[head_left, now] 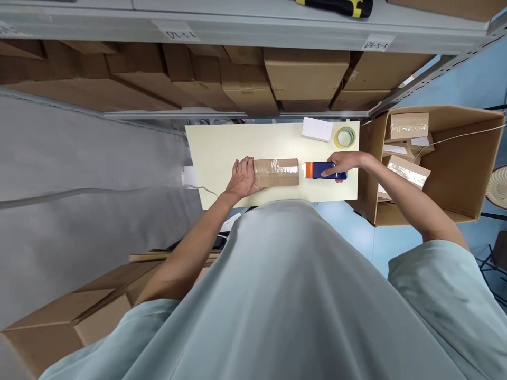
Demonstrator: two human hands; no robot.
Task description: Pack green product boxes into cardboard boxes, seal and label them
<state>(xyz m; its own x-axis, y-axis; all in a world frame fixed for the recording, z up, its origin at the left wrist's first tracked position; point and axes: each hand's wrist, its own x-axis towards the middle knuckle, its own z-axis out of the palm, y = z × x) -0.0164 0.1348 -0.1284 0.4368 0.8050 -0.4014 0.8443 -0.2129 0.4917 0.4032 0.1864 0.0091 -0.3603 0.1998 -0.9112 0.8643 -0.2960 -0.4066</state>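
Note:
A small brown cardboard box (276, 180) lies on the pale yellow tabletop (237, 141), with shiny clear tape along its upper face. My left hand (243, 178) is spread against the box's left end, thumb at the near side and fingers at the far side. To the right of the box, my right hand (341, 162) grips a dark blue and orange tape dispenser (319, 170). Its orange end faces the box across a short gap, where a faint pale strip shows. Part of the dispenser is hidden under my fingers.
A white box (317, 129) and a tape roll (345, 138) sit at the table's far right. Beside the table, a large open carton (455, 179) holds several taped boxes. Shelving with cartons (307, 74) overhangs the far edge. A cable (204, 188) reaches the left edge.

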